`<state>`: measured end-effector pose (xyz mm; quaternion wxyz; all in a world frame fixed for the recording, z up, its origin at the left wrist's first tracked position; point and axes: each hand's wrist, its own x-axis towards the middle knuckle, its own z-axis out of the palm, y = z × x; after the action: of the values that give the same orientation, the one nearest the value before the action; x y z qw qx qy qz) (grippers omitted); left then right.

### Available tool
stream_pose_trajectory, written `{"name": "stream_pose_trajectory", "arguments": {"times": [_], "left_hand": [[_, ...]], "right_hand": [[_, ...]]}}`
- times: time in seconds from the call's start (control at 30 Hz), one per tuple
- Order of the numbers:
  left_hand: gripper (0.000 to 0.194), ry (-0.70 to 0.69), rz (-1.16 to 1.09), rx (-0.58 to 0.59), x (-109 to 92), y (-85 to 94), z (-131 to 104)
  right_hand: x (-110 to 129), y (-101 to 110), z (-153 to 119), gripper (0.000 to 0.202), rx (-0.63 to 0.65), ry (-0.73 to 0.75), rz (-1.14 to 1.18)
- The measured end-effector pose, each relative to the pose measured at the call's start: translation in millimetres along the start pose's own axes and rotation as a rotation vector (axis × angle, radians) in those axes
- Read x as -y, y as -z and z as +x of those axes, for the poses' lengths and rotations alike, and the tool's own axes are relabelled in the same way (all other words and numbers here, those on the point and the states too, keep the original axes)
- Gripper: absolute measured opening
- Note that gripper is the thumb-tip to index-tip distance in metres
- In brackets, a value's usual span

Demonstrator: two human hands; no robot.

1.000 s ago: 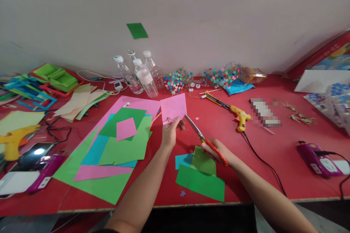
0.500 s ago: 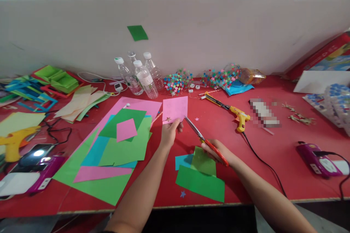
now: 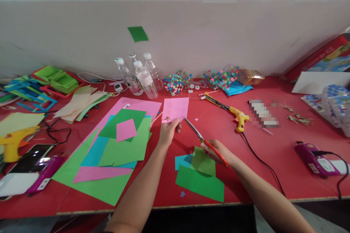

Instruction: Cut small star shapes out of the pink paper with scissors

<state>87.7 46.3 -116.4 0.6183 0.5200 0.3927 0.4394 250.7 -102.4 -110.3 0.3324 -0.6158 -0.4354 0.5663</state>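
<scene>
Between the thumb and fingers of my left hand (image 3: pixel 168 131) is the lower edge of a pink sheet of paper (image 3: pixel 176 108). My right hand (image 3: pixel 217 151) grips red-handled scissors (image 3: pixel 197 131), their blades pointing up and left. The blade tips are at the sheet's lower right corner; whether they touch it I cannot tell. A small star (image 3: pixel 167 118) shows at the sheet's lower left. Below the hands lie a dark green paper piece (image 3: pixel 201 183), a lighter green piece (image 3: pixel 203 162) and a blue piece (image 3: pixel 182 162), overlapping on the red table.
Large coloured sheets (image 3: pixel 123 152) are stacked to the left. Several plastic bottles (image 3: pixel 146 80) and star-filled clear containers (image 3: pixel 177 81) stand along the white partition (image 3: pixel 191 32). A yellow glue gun (image 3: pixel 240 116) lies at right, its cord (image 3: pixel 262 163) running to the front edge. Another glue gun (image 3: pixel 16 142) is far left.
The pink sheet has tilted and lowered slightly, and the scissor tips have shifted a little left with it. Both hands keep their holds.
</scene>
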Motion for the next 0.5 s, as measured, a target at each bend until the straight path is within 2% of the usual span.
{"name": "stream_pose_trajectory", "arguments": {"times": [0.5], "left_hand": [[0.024,0.009,-0.010,0.021,1.1,3.0,1.6]], "right_hand": [[-2.7,-0.9,1.7,0.060,-0.018,-0.014,-0.024]]}}
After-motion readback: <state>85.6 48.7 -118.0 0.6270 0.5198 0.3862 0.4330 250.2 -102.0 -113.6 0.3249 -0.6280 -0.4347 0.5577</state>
